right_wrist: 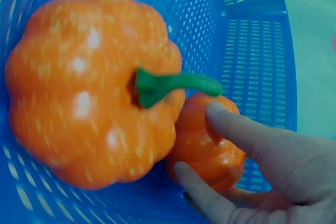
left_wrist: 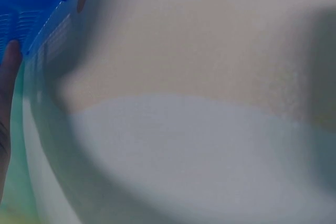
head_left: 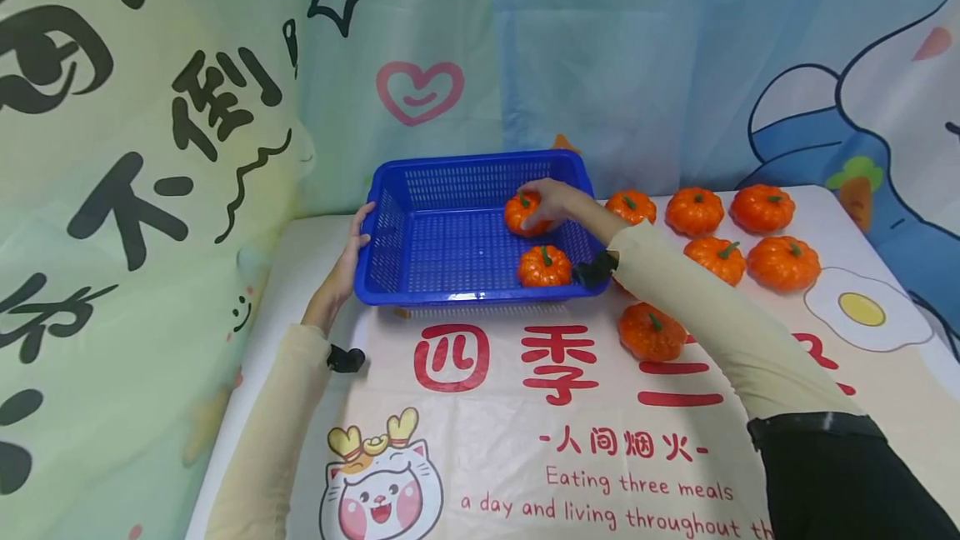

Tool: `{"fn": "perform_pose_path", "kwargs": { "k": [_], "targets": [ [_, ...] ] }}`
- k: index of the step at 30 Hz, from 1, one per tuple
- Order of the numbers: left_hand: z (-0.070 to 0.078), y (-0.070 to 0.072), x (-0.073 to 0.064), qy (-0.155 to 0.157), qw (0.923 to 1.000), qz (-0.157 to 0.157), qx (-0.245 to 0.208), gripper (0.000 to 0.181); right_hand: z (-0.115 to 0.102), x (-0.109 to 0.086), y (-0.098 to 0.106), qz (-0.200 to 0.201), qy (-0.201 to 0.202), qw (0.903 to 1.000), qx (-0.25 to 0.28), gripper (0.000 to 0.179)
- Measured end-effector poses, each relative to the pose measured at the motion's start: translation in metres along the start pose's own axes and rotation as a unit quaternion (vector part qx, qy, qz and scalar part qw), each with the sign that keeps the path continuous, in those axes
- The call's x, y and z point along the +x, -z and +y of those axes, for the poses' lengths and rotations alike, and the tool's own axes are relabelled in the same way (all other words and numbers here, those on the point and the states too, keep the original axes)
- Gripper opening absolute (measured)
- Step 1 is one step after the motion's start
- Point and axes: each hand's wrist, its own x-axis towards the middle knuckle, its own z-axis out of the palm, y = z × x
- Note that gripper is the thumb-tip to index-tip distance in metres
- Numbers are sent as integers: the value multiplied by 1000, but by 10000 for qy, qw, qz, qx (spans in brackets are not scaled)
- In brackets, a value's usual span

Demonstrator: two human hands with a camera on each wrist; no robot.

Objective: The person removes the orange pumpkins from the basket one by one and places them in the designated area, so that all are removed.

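A blue plastic basket (head_left: 450,298) with slotted walls stands on the table. At its left end my left hand (head_left: 351,250) grips the rim; one finger (left_wrist: 11,59) shows against the wall in the left wrist view. Inside the basket's right part, my right hand (head_left: 553,202) holds a small orange pumpkin (head_left: 519,213) with thumb and fingers on either side of it. Another orange pumpkin (head_left: 544,267), with a green stem, lies nearer the front wall. In the right wrist view this front pumpkin (right_wrist: 89,87) looms large beside the held pumpkin (right_wrist: 202,140).
Right of the basket sit several more pumpkins, among them a front one (head_left: 651,333) and a far right one (head_left: 784,264). A printed cloth (head_left: 517,432) covers the table. Behind the basket hangs a printed curtain (head_left: 600,65).
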Motion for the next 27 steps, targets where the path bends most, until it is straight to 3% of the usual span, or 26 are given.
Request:
{"fn": "perform_pose_path", "kwargs": {
  "k": [8, 15, 20, 27],
  "targets": [
    [8, -2, -6, -116, 9999, -44, 28, 60, 1, 1, 4, 417, 471, 9980, 57, 75],
    [9, -1, -5, -32, 10000, -75, 6, 59, 0, -23, 15, 663, 1019, 9925, -128, 76],
    [7, -2, -4, -15, 10000, -79, 36, 59, -1, -68, 19, 748, 1120, 9908, 86, 75],
    [10, -3, -6, -75, 9999, -86, -69, 59, 23, -171, 9, 877, 955, 9911, -293, 80]
  ]
}}
